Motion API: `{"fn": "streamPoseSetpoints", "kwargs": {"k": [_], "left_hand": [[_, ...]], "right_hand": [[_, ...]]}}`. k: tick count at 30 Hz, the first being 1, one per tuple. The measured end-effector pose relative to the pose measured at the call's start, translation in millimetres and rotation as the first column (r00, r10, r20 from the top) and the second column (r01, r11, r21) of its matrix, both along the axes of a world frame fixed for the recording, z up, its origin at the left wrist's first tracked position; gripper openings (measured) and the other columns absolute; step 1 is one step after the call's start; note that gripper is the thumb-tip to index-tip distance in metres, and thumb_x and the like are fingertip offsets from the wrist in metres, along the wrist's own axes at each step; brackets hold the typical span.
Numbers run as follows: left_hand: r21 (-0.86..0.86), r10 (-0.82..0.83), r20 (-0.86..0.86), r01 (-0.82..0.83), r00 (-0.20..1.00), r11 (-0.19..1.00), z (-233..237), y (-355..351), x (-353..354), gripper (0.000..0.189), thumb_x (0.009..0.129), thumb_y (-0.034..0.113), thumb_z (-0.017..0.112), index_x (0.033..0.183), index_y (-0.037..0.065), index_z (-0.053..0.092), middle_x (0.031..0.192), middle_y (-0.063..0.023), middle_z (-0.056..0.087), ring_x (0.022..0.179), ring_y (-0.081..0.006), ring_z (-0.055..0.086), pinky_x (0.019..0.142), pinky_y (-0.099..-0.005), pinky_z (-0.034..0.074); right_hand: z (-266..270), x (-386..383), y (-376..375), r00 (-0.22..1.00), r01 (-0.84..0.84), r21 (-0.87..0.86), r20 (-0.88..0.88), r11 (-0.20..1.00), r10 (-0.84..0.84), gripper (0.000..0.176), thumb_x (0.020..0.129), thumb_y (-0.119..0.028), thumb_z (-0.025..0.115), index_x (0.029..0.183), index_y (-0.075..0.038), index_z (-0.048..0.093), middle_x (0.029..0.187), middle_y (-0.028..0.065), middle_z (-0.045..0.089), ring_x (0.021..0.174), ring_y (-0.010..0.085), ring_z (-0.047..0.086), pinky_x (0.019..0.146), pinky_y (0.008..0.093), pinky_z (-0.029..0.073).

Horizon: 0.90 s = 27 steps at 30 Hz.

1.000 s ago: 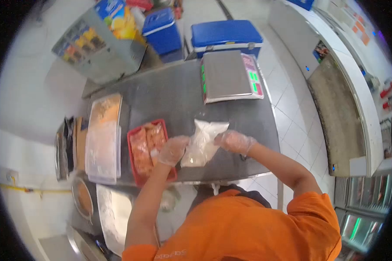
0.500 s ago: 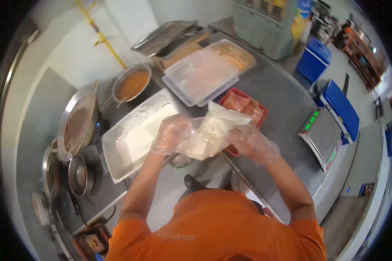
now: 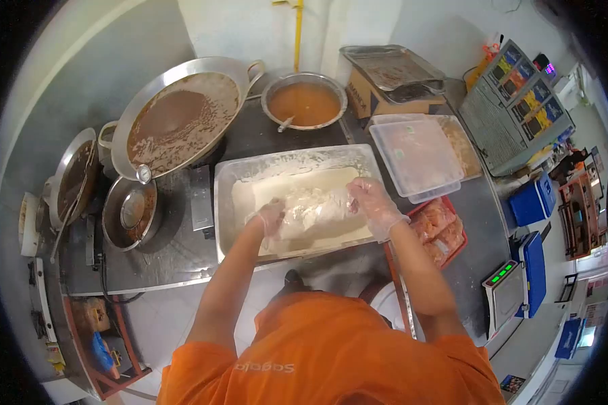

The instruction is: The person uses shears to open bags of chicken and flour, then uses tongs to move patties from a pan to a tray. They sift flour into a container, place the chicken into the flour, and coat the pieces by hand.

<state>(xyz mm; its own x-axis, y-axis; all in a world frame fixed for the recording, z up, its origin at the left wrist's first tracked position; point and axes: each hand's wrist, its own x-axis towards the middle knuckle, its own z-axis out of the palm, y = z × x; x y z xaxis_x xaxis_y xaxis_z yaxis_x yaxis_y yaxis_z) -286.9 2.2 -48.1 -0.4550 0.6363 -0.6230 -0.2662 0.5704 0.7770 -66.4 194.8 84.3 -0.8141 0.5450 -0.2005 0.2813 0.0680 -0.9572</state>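
Note:
A clear plastic bag with white powder (image 3: 311,212) hangs between my two gloved hands, over a metal tray of white flour (image 3: 223,202). My left hand (image 3: 271,217) is closed on the bag's left side, low over the flour. At the bag's upper right, my right hand (image 3: 370,202) pinches its edge near the tray's right end. Both hands wear thin clear plastic gloves. The flour is spread across the tray and lies partly behind the bag.
A wide pan of brown liquid (image 3: 172,121) and a bowl of orange liquid (image 3: 304,104) stand behind. Lidded containers (image 3: 415,152), a red tray of bagged meat (image 3: 439,229) and a scale (image 3: 505,297) are to the right. A strainer bowl (image 3: 132,212) sits left.
The view has swung left. Both hands have moved with the bag from beside the red tray and the flour tray's right edge to over the flour.

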Motion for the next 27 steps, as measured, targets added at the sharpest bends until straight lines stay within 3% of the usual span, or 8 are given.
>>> {"fn": "streamPoseSetpoints", "kwargs": {"k": [2,6,9,15,21,23,25,27], "left_hand": [[-0.018,0.047,0.548,-0.045,0.835,0.999,-3,-10,-4,0.084,0.091,0.071,0.041,0.144,0.006,0.032,0.129,-0.0194,0.058,0.112,-0.0353,0.058,0.100,-0.0544,0.039],[-0.056,0.157,0.573,-0.153,0.805,0.987,63,-29,22,0.091,0.087,0.068,0.054,0.145,0.002,0.028,0.120,-0.0204,0.061,0.103,-0.0310,0.062,0.090,-0.0488,0.047],[0.091,-0.060,0.280,0.036,0.958,0.995,57,-35,33,0.094,0.086,0.055,0.066,0.149,-0.003,0.026,0.141,-0.0247,0.043,0.115,-0.0321,0.056,0.088,-0.0460,0.053],[-0.004,-0.021,-0.027,0.021,0.999,1.000,49,-7,19,0.053,0.087,0.039,0.069,0.115,-0.004,0.058,0.091,-0.0100,0.063,0.075,-0.0175,0.062,0.057,-0.0282,0.049],[0.184,0.154,0.197,-0.191,0.968,0.964,-17,13,-14,0.063,0.086,0.023,0.070,0.140,0.003,0.044,0.130,-0.0206,0.057,0.110,-0.0401,0.059,0.098,-0.0386,0.048],[0.198,0.297,0.356,-0.383,0.886,0.902,-21,17,-17,0.021,0.094,0.021,0.060,0.109,0.005,0.056,0.096,-0.0117,0.063,0.076,-0.0246,0.061,0.058,-0.0301,0.045],[0.112,0.418,0.403,-0.497,0.814,0.861,6,18,-9,0.016,0.097,0.022,0.057,0.098,0.006,0.060,0.083,-0.0084,0.065,0.064,-0.0191,0.061,0.044,-0.0264,0.042],[0.020,0.488,0.383,-0.535,0.785,0.844,27,16,-2,0.018,0.097,0.024,0.057,0.098,0.006,0.060,0.081,-0.0080,0.066,0.064,-0.0188,0.061,0.042,-0.0254,0.040]], "right_hand": [[-2,-15,-2,0.992,0.041,-0.366,-0.094,0.930,-0.080,0.021,0.094,-0.018,0.059,0.077,-0.005,0.057,0.061,0.0019,0.054,0.052,0.0127,0.052,0.052,0.0288,0.047],[1,-38,-3,0.963,0.225,-0.576,0.008,0.786,-0.270,0.018,0.093,-0.014,0.059,0.078,-0.005,0.054,0.065,0.0041,0.054,0.052,0.0137,0.052,0.048,0.0287,0.046],[-12,-51,5,0.876,0.460,-0.656,0.227,0.598,-0.426,0.015,0.092,-0.012,0.061,0.082,-0.004,0.053,0.070,0.0070,0.054,0.056,0.0141,0.053,0.045,0.0283,0.046],[-68,-53,45,0.851,0.456,-0.744,0.202,0.489,-0.485,0.012,0.093,-0.011,0.060,0.095,0.000,0.054,0.081,0.0112,0.059,0.065,0.0176,0.057,0.053,0.0297,0.050],[-119,-44,66,0.925,0.297,-0.479,-0.070,0.826,-0.373,0.015,0.092,-0.008,0.059,0.104,0.001,0.062,0.093,0.0160,0.068,0.077,0.0228,0.066,0.069,0.0373,0.054],[-141,-27,61,0.854,0.142,0.735,0.247,0.663,-0.457,0.019,0.090,-0.016,0.062,0.103,-0.002,0.066,0.092,0.0154,0.068,0.079,0.0201,0.067,0.069,0.0376,0.053],[-182,-10,58,0.774,-0.205,0.453,0.617,0.868,-0.139,0.030,0.090,-0.022,0.057,0.105,0.003,0.062,0.104,0.0270,0.066,0.097,0.0358,0.065,0.082,0.0441,0.051],[-180,-3,39,0.714,-0.527,0.312,0.668,0.791,0.212,0.021,0.088,-0.027,0.065,0.092,-0.006,0.066,0.078,0.0120,0.064,0.073,0.0203,0.062,0.061,0.0334,0.047]]}}
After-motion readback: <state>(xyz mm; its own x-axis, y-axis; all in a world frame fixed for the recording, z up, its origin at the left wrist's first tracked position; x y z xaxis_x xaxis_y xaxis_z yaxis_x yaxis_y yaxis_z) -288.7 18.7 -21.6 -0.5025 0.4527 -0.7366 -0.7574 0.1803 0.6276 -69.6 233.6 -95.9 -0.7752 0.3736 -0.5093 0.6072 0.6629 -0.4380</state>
